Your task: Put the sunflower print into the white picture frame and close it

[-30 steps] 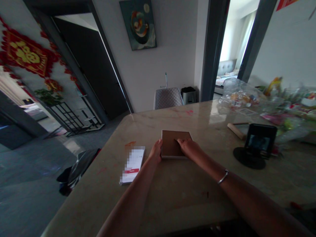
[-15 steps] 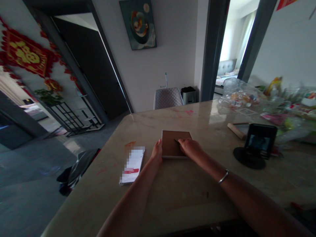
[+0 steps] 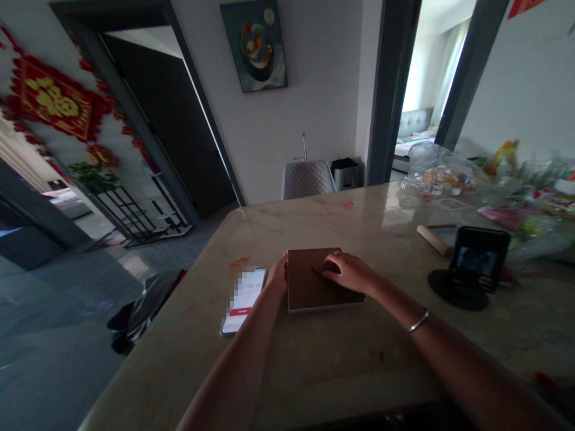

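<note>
A flat brown board (image 3: 305,284) with a pale rim, like the back of a picture frame, is in front of me over the table. My left hand (image 3: 277,276) grips its left edge, with the fingertips partly hidden behind it. Over the board's upper right part, my right hand (image 3: 353,272) has its thumb and fingers pinched at a small dark tab (image 3: 317,272) on the brown face. Whether the tab is fixed to the board is too small to tell. A phone (image 3: 242,302) with a lit screen lies just left of my left forearm.
The marble-look table (image 3: 323,365) carries a black stand with a dark screen (image 3: 478,257) at the right. Behind that lies a wood-edged frame (image 3: 435,238). Clear plastic bags and packages (image 3: 442,173) crowd the back right. A quilted chair (image 3: 309,179) stands beyond the far edge.
The board has come nearer to me and a little left, now looking larger. My left hand still grips its left side; my right hand stays at the tab, its fingers more lifted.
</note>
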Demonstrator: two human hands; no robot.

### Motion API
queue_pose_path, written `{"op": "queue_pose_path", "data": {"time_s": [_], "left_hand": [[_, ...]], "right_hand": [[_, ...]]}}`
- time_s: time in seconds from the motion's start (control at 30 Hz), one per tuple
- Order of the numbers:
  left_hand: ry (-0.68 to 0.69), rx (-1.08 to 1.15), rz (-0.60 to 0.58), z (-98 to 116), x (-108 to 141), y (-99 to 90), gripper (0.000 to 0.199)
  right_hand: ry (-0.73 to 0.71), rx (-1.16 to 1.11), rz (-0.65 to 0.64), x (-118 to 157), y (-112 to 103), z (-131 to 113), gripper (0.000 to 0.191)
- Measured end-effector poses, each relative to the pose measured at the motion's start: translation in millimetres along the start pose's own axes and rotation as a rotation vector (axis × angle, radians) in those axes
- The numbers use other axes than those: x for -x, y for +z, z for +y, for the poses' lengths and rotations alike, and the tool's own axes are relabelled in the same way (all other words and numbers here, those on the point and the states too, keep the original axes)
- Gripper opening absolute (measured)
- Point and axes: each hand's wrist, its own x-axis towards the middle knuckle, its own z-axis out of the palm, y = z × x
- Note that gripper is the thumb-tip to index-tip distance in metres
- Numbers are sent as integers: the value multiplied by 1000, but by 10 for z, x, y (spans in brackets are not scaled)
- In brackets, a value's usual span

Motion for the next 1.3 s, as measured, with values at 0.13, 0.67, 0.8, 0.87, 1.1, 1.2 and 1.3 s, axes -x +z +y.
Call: {"op": "queue_pose_path", "data": {"time_s": [0.13,0.67,0.8,0.87,1.1,1.2,1.3], "left_hand": [[21,-15,-65,-37,9,12,22],[242,-346,-433,-362,205,347,33],[443,-581,-249,-415,170,355,24],[524,-703,-199,-433,177,367,24],[491,-725,-223,-391,257,389,26],[474,-631,-190,-338,267,377,20],[411,-543,-212,-283,273,364,17]], "right_hand": [[36,-72,155,-52,-19,74,19],[120,-450,-40,-120,-3,127,31],[172,-470,-102,-132,-34,170,37],[181,-489,-120,-131,-60,178,38],[222,-656,-161,-110,-143,240,49],[251,-834,-196,-79,-191,322,37],[375,-986,-292,-45,-201,396,28]]}}
